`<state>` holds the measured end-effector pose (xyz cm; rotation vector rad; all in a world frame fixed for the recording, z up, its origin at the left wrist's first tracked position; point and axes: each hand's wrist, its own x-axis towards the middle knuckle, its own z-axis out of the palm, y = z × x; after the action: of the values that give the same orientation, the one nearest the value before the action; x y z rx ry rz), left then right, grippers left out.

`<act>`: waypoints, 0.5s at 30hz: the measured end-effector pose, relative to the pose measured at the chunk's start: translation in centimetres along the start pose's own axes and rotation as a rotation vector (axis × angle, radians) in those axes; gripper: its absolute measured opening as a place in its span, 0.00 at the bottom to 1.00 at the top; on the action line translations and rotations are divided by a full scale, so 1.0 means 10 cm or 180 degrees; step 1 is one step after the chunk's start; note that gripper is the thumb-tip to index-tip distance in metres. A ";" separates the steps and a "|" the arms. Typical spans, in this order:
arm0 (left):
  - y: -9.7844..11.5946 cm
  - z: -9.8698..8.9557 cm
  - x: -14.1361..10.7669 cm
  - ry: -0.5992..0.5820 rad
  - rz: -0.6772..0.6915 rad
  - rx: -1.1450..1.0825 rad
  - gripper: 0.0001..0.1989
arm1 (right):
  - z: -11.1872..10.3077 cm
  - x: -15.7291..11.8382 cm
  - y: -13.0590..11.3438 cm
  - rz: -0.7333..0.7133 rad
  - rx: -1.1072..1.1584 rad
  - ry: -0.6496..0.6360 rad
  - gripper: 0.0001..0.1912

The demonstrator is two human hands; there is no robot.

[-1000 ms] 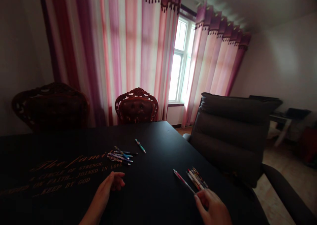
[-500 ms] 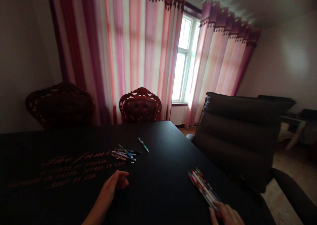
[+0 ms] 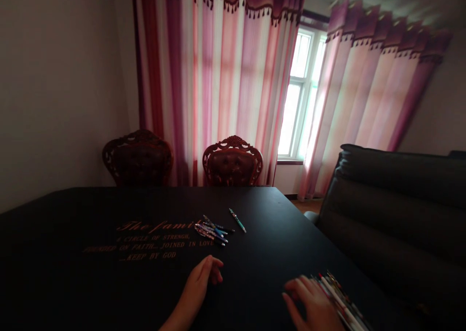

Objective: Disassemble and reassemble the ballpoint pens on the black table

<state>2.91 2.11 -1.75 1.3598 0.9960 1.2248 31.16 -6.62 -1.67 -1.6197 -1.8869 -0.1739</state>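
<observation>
My left hand (image 3: 204,280) rests over the black table (image 3: 145,292), its fingers loosely bent and apart, with no object in them. Just beyond it lies a small pile of pens (image 3: 213,231) with blue and patterned barrels. A lone green pen (image 3: 238,221) lies to the right of that pile. At the lower right, my right hand (image 3: 311,299) has thumb and fingers apart and looks to hold nothing. Beside it on its right is a row of pens (image 3: 340,294), some white and one with a red end; the hand partly covers them.
Gold lettering (image 3: 156,239) is printed on the tabletop. Two carved wooden chairs (image 3: 233,163) stand at the far side, before striped curtains (image 3: 225,78). A dark padded armchair (image 3: 404,214) stands close to the table's right edge.
My right hand has let go of the row of pens and moved to their left. The left hand keeps its pose. The view has turned left.
</observation>
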 end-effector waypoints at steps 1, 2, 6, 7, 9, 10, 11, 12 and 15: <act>0.00 0.01 -0.01 -0.0011 0.0026 0.0018 0.25 | 0.09 0.14 -0.16 -0.0024 0.0170 -0.0213 0.06; 0.00 0.01 -0.02 -0.0021 0.0053 0.0042 0.25 | 0.18 0.26 -0.30 -0.0045 0.0308 -0.0355 0.06; -0.06 -0.01 -0.01 -0.0028 0.0140 0.0290 0.24 | 0.56 0.74 -0.60 0.0273 0.0419 -0.0401 0.09; -0.08 -0.01 0.00 -0.0059 0.0151 0.0395 0.25 | 0.62 0.86 -0.62 0.0496 0.0400 -0.0286 0.10; -0.12 -0.02 0.02 -0.0140 0.0159 0.0581 0.29 | 0.72 1.09 -0.64 0.0766 0.0395 -0.0099 0.14; -0.14 -0.02 0.04 -0.0189 0.0155 0.0651 0.32 | 0.76 1.19 -0.64 0.0846 0.0413 -0.0022 0.15; -0.16 -0.02 0.06 -0.0225 0.0145 0.0702 0.34 | 0.79 1.30 -0.64 0.0889 0.0443 0.0039 0.16; -0.19 -0.02 0.07 -0.0246 0.0134 0.0741 0.35 | 0.81 1.39 -0.64 0.0942 0.0484 0.0101 0.16; -0.29 -0.03 0.13 -0.0280 0.0076 0.0872 0.38 | 0.88 1.57 -0.67 0.1081 0.0650 0.0275 0.16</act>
<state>2.98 3.81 -4.39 1.6275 1.1176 1.0637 21.07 9.37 1.86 -1.7301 -1.4860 0.0887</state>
